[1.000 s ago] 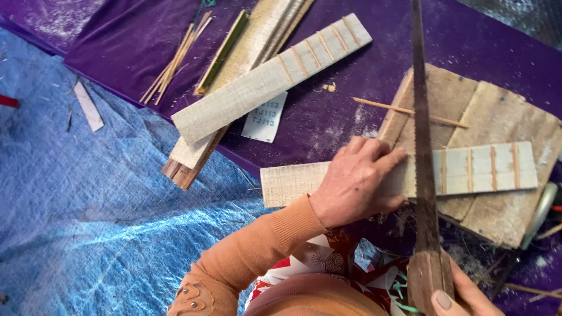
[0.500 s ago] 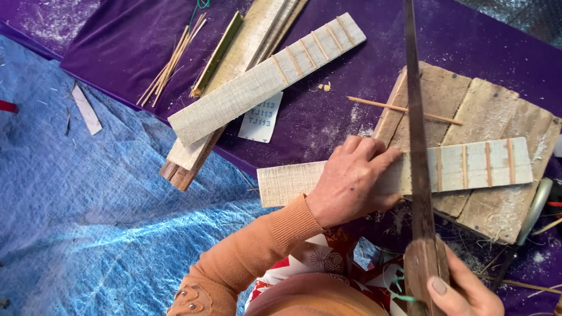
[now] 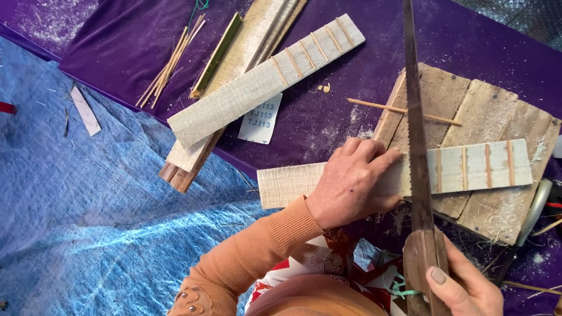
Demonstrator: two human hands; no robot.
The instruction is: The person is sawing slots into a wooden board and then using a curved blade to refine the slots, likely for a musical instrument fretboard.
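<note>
My left hand (image 3: 357, 181) presses flat on a long pale wooden strip (image 3: 468, 169) with several thin brown slats set across it. The strip lies across a rough wooden block (image 3: 503, 123). My right hand (image 3: 465, 289) grips the wooden handle of a handsaw (image 3: 417, 140). Its toothed blade runs up and away, crossing the strip just right of my left fingers. A thin bamboo stick (image 3: 404, 111) lies on the block beside the blade.
A second slatted strip (image 3: 263, 82) rests on stacked boards (image 3: 193, 161) at upper left, with a bundle of thin sticks (image 3: 170, 64) and a green bamboo piece (image 3: 216, 55). A white paper slip (image 3: 260, 120) lies on purple cloth (image 3: 117, 41). Blue tarp (image 3: 88, 222) covers the left.
The saw has slid a little toward me along its length across the strip, and my right hand has drawn back with it. My left hand stays pressed on the strip.
</note>
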